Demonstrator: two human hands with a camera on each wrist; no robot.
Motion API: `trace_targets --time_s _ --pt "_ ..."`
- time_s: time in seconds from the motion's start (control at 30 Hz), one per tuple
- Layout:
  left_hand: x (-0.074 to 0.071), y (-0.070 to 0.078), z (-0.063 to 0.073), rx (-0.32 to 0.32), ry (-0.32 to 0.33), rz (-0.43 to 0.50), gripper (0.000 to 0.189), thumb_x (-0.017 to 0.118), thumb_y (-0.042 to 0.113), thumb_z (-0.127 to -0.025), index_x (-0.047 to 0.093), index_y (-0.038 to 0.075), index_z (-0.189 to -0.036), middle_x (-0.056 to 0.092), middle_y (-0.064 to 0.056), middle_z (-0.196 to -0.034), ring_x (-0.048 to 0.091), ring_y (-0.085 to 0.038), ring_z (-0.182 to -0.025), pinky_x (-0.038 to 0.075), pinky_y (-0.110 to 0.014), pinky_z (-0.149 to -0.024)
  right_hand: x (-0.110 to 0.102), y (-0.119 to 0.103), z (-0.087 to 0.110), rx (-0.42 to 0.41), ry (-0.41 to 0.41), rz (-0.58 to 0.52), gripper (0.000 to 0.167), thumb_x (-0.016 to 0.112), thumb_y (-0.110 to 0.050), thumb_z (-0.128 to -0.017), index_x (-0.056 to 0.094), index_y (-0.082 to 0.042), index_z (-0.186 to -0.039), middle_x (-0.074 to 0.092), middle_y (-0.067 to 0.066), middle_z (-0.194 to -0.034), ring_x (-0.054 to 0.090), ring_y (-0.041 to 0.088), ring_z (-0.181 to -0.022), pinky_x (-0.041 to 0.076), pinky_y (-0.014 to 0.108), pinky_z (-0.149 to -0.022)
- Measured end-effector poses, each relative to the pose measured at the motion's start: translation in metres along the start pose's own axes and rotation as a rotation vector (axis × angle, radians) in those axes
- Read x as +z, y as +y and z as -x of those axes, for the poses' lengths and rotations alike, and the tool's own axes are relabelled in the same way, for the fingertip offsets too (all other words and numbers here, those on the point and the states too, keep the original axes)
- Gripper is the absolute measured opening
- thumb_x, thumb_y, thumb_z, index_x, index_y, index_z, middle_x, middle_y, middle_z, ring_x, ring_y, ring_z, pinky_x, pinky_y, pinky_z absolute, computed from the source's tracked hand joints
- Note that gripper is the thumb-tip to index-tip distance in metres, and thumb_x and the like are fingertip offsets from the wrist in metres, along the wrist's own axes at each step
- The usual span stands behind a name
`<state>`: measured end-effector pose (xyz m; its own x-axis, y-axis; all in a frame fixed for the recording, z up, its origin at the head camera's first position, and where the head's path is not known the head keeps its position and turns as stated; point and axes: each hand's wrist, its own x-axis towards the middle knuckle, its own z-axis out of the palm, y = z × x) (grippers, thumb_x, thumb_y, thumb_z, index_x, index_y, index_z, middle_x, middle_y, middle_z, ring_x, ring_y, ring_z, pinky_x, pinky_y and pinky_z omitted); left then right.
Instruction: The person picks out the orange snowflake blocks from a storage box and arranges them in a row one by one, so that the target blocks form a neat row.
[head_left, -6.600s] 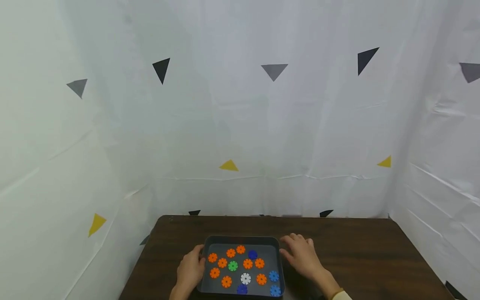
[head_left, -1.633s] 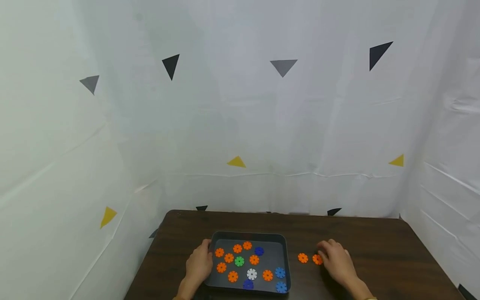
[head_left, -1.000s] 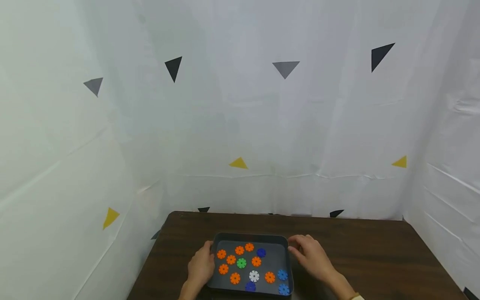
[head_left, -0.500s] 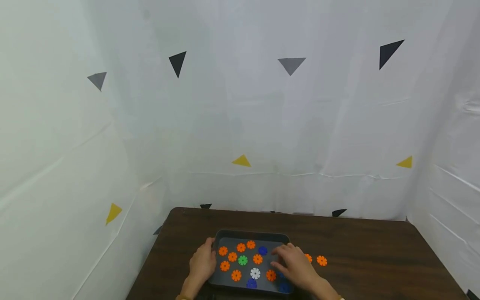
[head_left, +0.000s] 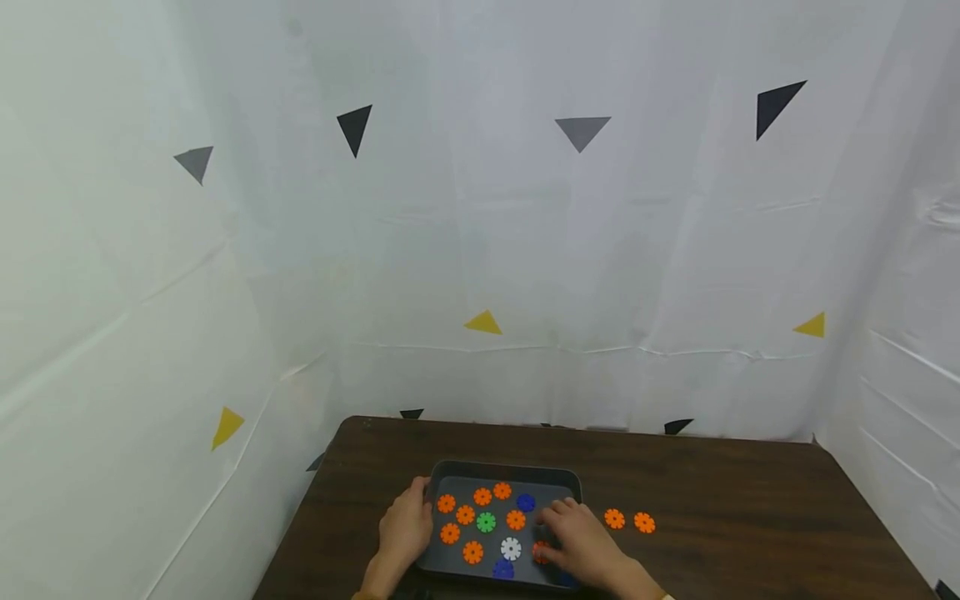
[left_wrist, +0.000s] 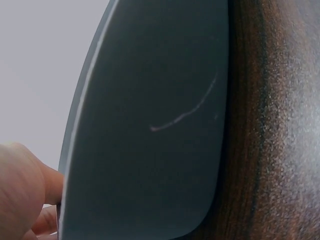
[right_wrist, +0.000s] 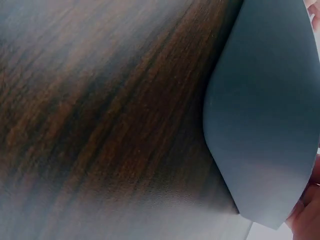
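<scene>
Left hand [head_left: 405, 527] on the job here, thumb and fingers pinching the left rim of the dark tray [head_left: 517, 476], which sits flat near the front of the table [head_left: 720, 500]. Over on the other side, the right hand [head_left: 583, 537] hangs above the tray's right end, thumb and forefinger parted, the thumb partly covering an orange disc [head_left: 537, 551]; whether it touches, I cannot tell. The step in hand looks like picking out a single disc, and the next move would call for a neat thumb-and-finger pinch on that thin notched edge while the tray is held steady. Count the tray: eight orange, that half-covered one included, one green disc [head_left: 486, 522], one white disc [head_left: 511, 548], two dark blue discs [head_left: 526, 502] in plain sight, and some more blue under the right hand, too hidden to number. Outside, just right of the tray, two loose orange discs [head_left: 614, 519] lie side by side, apart. Behind it all, a white curtain [head_left: 525, 250] with three yellow triangles [head_left: 483, 322] among black and grey ones.
</scene>
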<state>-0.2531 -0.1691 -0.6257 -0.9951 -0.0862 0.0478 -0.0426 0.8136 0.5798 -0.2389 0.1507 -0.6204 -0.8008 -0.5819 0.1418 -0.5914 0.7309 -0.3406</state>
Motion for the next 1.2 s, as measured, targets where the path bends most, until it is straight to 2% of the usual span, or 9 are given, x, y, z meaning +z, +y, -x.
trace_targets --time_s 0.2,0.47,0.77,0.9,1.03,1.2 --pt "0.0003 -0.0015 -0.0004 -0.004 0.006 0.001 0.039 0.07 0.009 -0.1 0.063 0.009 -0.138 0.075 -0.017 -0.12 0.074 -0.033 -0.09 0.055 -0.052 -0.066 0.0021 0.0004 -0.004 0.024 -0.056 -0.01 0.038 0.085 -0.046 -0.088 0.075 -0.019 -0.113 0.069 -0.006 -0.106 0.057 0.01 -0.095 0.05 0.038 -0.082" --pt "0.0005 -0.0016 0.0001 -0.003 0.004 0.018 0.04 0.07 0.008 -0.099 0.063 0.008 -0.138 0.075 -0.017 -0.12 0.074 -0.034 -0.091 0.056 -0.052 -0.067 0.0021 0.0002 -0.0038 0.014 -0.092 0.002 0.034 0.086 -0.042 -0.087 0.077 -0.019 -0.11 0.067 -0.006 -0.103 0.056 0.011 -0.092 0.047 0.036 -0.077" --pt "-0.0004 0.0 0.0006 0.006 0.007 0.024 0.04 0.07 0.008 -0.099 0.063 0.007 -0.138 0.075 -0.017 -0.12 0.074 -0.035 -0.093 0.056 -0.054 -0.069 0.0023 -0.0012 -0.0042 -0.002 -0.079 -0.027 0.02 0.09 -0.032 -0.084 0.076 -0.023 -0.095 0.062 -0.013 -0.093 0.053 0.007 -0.087 0.039 0.03 -0.071" --pt "0.0011 -0.0005 0.0002 0.005 -0.004 0.028 0.039 0.07 0.008 -0.1 0.063 0.007 -0.138 0.075 -0.017 -0.121 0.074 -0.034 -0.092 0.056 -0.053 -0.068 0.0029 -0.0022 -0.0033 -0.002 -0.072 -0.03 0.024 0.091 -0.033 -0.083 0.072 -0.023 -0.095 0.062 -0.014 -0.091 0.051 0.006 -0.084 0.035 0.028 -0.069" --pt "0.002 -0.0018 0.0002 -0.001 -0.007 0.019 0.04 0.07 0.008 -0.099 0.063 0.008 -0.139 0.075 -0.016 -0.12 0.073 -0.03 -0.085 0.054 -0.049 -0.063 0.0045 -0.0041 -0.0028 -0.016 -0.062 -0.028 0.029 0.089 -0.034 -0.084 0.066 -0.025 -0.097 0.065 -0.015 -0.089 0.055 0.006 -0.084 0.033 0.027 -0.069" --pt "0.0034 -0.0017 -0.0006 -0.001 0.011 0.013 0.04 0.071 0.008 -0.099 0.063 0.009 -0.138 0.075 -0.016 -0.12 0.072 -0.027 -0.08 0.051 -0.044 -0.058 0.0022 -0.0054 -0.0018 -0.048 -0.039 -0.015 0.026 0.086 -0.032 -0.088 0.063 -0.026 -0.097 0.066 -0.016 -0.086 0.056 0.003 -0.08 0.032 0.027 -0.069"
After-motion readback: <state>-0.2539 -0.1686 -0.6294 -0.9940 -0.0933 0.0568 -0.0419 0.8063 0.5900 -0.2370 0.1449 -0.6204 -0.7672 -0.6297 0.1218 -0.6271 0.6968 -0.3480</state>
